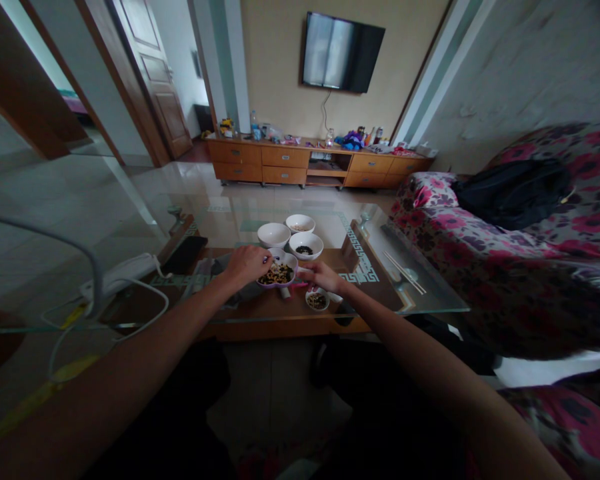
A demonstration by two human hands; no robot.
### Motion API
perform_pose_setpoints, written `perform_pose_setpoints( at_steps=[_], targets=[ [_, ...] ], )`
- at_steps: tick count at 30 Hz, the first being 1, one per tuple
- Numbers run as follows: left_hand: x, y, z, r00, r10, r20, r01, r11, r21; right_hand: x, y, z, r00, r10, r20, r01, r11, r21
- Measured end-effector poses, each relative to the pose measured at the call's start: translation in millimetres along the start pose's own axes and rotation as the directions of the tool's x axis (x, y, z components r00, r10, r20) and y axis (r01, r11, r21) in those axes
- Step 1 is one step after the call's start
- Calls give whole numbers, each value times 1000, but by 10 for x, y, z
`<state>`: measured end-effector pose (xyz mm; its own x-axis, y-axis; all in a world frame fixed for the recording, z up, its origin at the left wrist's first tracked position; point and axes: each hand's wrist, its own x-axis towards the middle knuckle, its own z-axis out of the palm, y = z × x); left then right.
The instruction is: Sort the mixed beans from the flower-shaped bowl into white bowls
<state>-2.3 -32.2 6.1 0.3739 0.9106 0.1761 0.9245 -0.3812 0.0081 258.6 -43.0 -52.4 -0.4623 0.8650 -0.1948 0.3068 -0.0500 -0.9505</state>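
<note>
A flower-shaped bowl of mixed dark and light beans sits near the front of the glass coffee table. My left hand hovers at its left rim, fingers pinched on something small I cannot make out. My right hand grips the bowl's right edge. Three white bowls stand just behind: an empty-looking one, one with dark beans, one with pale contents. A small dish of mixed beans lies under my right wrist.
Chopsticks lie on the glass at right. A dark phone and a white power strip with cables sit at left. A floral sofa holds a black bag. A wooden TV cabinet stands against the far wall.
</note>
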Motion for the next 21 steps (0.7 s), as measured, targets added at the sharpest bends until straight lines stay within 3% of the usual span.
perform_pose_setpoints(
  at_steps=[6, 14, 21],
  targets=[
    [35, 76, -88, 994, -57, -92, 50, 996, -72, -6, -21, 21, 999, 24, -36, -23, 999, 31],
    [165, 347, -205, 975, -118, -190, 84, 980, -181, -17, -51, 19, 999, 31, -29, -30, 999, 34],
    [306, 502, -139, 983, -115, -146, 85, 977, -198, -18, -31, 12, 999, 21, -25, -20, 999, 28]
  ],
)
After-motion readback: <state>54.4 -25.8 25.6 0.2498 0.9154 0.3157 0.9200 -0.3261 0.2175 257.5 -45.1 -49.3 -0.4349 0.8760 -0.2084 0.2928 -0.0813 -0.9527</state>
